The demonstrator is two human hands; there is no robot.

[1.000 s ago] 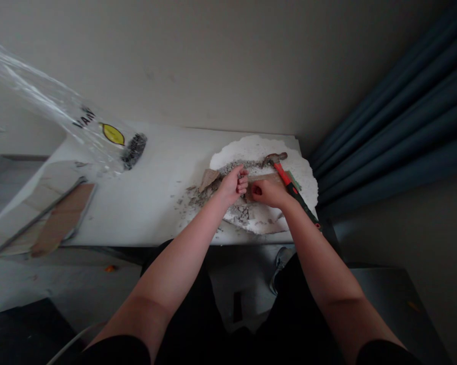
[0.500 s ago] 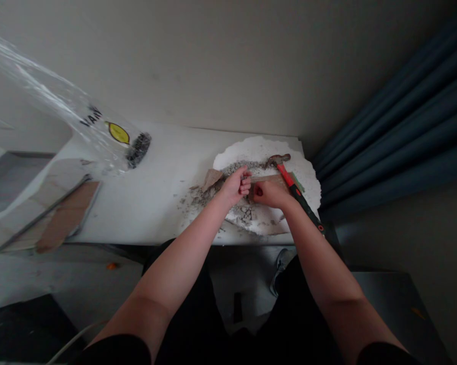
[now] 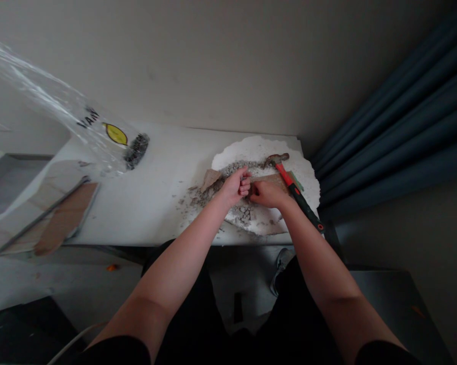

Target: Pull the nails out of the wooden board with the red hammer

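Observation:
My left hand [image 3: 236, 186], palm turned inward, has its fingers curled over; what lies in them, perhaps grey bits, is too small to make out. Close to its right, my right hand [image 3: 267, 194] is closed with its fingertips pointing at the left one, and its contents are hidden. Beneath both lie grey crumbled fragments [image 3: 245, 215] on a white, ragged-edged sheet [image 3: 304, 175]. A brown flat piece [image 3: 276, 179] shows behind the right hand. Beyond that hand rests a claw hammer [image 3: 285, 175] with a red and black handle. A tan piece [image 3: 210, 179] sits left of the left hand.
The white table [image 3: 152, 203] ends at a wall behind and a blue curtain [image 3: 403, 111] on the right. Toward the left are a clear plastic bag [image 3: 102, 139] of dark bits and a brown board [image 3: 66, 218]. A dark box [image 3: 30, 327] is on the floor.
My right hand has shifted slightly left, closer to my left hand, and its fingers have turned downward a little. The left hand stays almost in place.

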